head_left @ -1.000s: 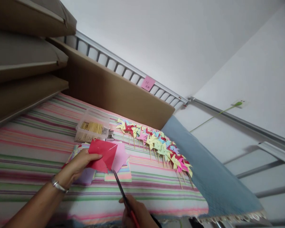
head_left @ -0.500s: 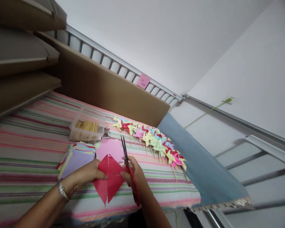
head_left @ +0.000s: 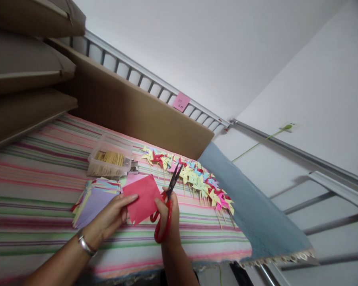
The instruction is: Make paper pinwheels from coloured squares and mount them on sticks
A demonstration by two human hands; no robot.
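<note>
My left hand [head_left: 115,214] pinches a red paper square [head_left: 144,200] by its left edge, thumb on top. My right hand [head_left: 168,214] is closed on red-handled scissors [head_left: 164,216], and its thumb lies at the paper's right edge. The dark blades point up and away to the right, clear of the paper. Beneath the red square, pink paper [head_left: 127,180] shows in part. Just left of it lies a stack of coloured paper squares [head_left: 97,202], purple on top.
A clear plastic box [head_left: 103,171] of thin wooden sticks stands behind the stack. Several paper pinwheels [head_left: 186,174] on sticks lie in a row at the right. A brown board [head_left: 137,107] rises at the back of the striped cloth [head_left: 41,190]. Brown padded shapes [head_left: 26,67] jut in at left.
The red paper has been turned; its slits, visible earlier, no longer show clearly. The scissors have swung, with their tips now farther right and leaning right.
</note>
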